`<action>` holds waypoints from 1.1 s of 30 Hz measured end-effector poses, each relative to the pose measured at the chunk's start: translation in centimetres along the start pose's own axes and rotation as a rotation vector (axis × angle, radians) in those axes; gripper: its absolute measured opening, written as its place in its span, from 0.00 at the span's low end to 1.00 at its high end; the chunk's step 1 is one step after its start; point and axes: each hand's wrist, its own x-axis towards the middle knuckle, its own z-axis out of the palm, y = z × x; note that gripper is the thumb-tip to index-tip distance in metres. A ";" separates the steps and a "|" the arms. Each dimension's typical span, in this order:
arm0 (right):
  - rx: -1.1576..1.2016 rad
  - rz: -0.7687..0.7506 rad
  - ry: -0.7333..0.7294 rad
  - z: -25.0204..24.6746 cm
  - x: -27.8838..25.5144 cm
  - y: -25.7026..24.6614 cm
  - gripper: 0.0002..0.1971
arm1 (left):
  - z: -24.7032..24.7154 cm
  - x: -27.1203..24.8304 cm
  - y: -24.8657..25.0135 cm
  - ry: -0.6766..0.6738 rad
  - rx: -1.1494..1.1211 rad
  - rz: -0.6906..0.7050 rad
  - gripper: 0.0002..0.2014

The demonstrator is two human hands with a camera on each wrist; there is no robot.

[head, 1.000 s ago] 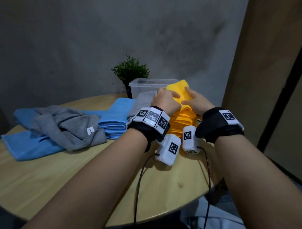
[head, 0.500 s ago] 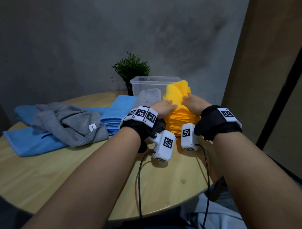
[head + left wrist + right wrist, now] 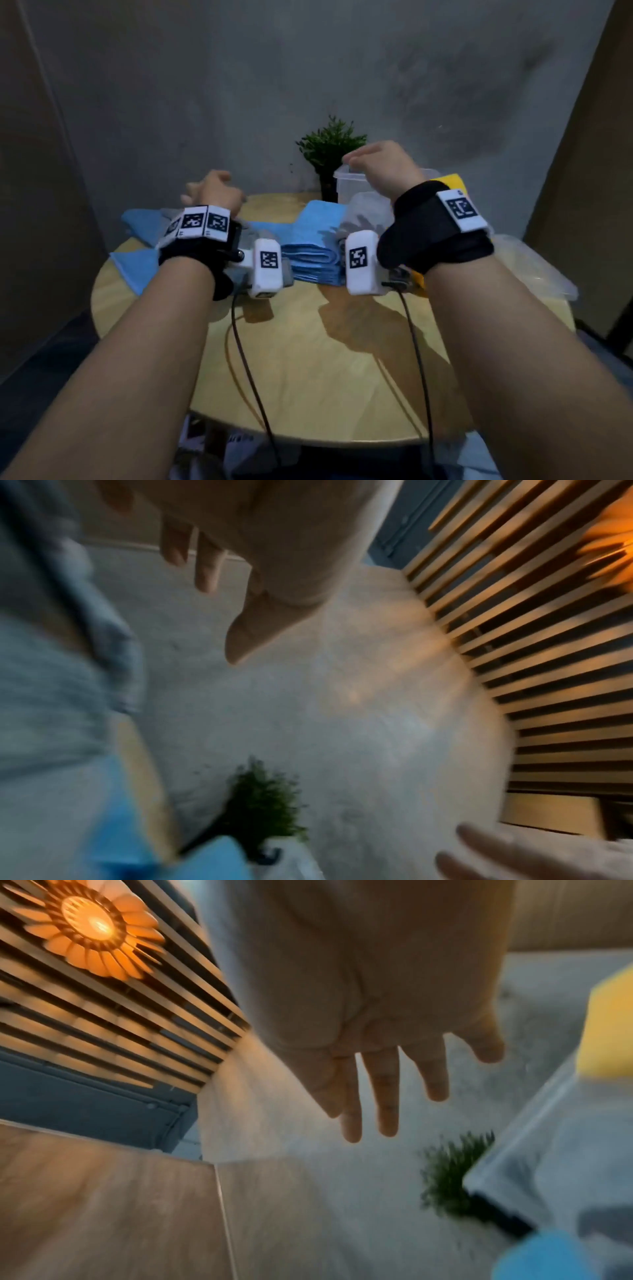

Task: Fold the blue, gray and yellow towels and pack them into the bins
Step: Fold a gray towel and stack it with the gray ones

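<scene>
Both hands hover above the round wooden table [image 3: 308, 359] and hold nothing. My left hand [image 3: 212, 192] is raised at the left over the loose blue towel [image 3: 137, 263], fingers relaxed [image 3: 205, 569]. My right hand [image 3: 380, 164] is up in front of the clear bin [image 3: 346, 192], its fingers straight and spread [image 3: 383, 1096]. A folded blue stack [image 3: 315, 257] lies between my wrists, with a folded gray towel [image 3: 363, 216] beside it. Only a corner of the yellow stack [image 3: 452, 181] shows behind my right wrist. The crumpled gray towel is mostly hidden by my left wrist.
A small potted plant [image 3: 330, 150] stands at the table's back edge, left of the bin. A second clear plastic piece [image 3: 534, 270] lies at the table's right edge. A gray wall is close behind and a wooden panel stands at the right.
Both hands have left the yellow stack and risen into the air, the left swinging out to the left. The head camera has pulled back from the table.
</scene>
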 end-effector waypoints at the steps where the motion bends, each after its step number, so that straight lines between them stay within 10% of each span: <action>1: 0.017 0.013 -0.075 2.1 0.2 -0.5 0.16 | 0.1 0.5 -1.5 -0.004 0.047 -0.044 0.25; 7: 0.055 0.153 -0.353 11.6 -0.2 0.2 0.18 | 1.2 2.4 -6.3 -0.245 0.129 0.017 0.19; 14: 0.281 0.133 -0.286 11.4 -0.5 1.8 0.15 | 0.4 0.5 -3.2 0.273 -0.077 0.287 0.15; 18: 0.789 0.071 -0.309 10.1 -1.0 2.0 0.07 | 1.6 -3.5 0.2 -0.102 -0.778 0.626 0.13; 21: 0.806 0.039 -0.085 8.5 -0.6 2.7 0.06 | 2.4 -4.7 1.1 -0.225 -0.861 0.577 0.15; 26: 1.050 0.134 0.005 6.6 0.0 4.9 0.18 | 2.4 -2.7 -1.0 -0.187 -0.333 0.353 0.36; 29: 1.123 0.155 -0.045 6.1 -0.2 4.7 0.19 | 2.6 -2.6 -1.9 -0.393 -0.545 0.293 0.09; 33: 1.058 0.151 -0.078 4.9 -0.9 4.9 0.15 | 2.4 -1.9 -2.1 -0.174 -0.821 0.293 0.07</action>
